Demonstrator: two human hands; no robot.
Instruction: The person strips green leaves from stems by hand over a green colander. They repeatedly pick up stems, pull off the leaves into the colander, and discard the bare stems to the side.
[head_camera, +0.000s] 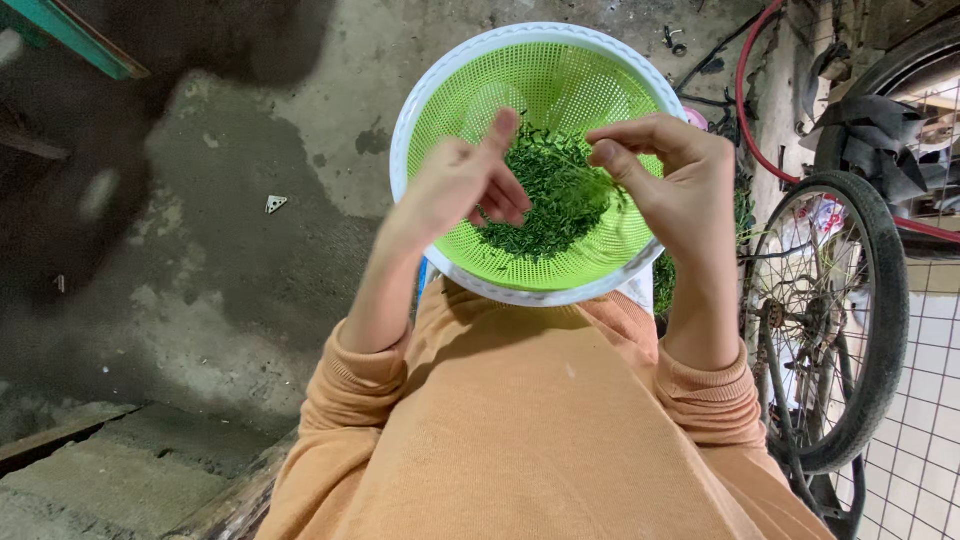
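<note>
Orange sweater sleeves (520, 420) are filling the bottom of the view, nearest the camera, and both forearms are reaching forward from them over a green perforated colander (470, 90) with a white rim. The colander is resting on the person's lap, and a mound of chopped green leaves (545, 205) is lying in its near half, toward the rim closest to the body.

The left hand (460, 185) is hovering above the left side of the mound, fingers curled loosely with the index finger raised; whether it is holding anything cannot be told. The right hand (675, 175) is working above the right side of the mound, thumb and forefinger closed in a pinch on a thin green stem (590, 180) that is trailing toward the leaves.

For clean work at this step, as a judgement: the pinch should be kept at the fingertips, both hands should be staying inside the rim so loose pieces are dropping back into the colander, and the colander should be kept level on the lap.

Beyond the colander, a stained, rough concrete floor (250, 250) is spreading to the left, with a small triangular scrap (276, 203) lying on it. A bicycle wheel (835, 320) is standing at the right, beside a white tiled wall (925, 420), and a red hose (745, 100) is curving at the far right.
</note>
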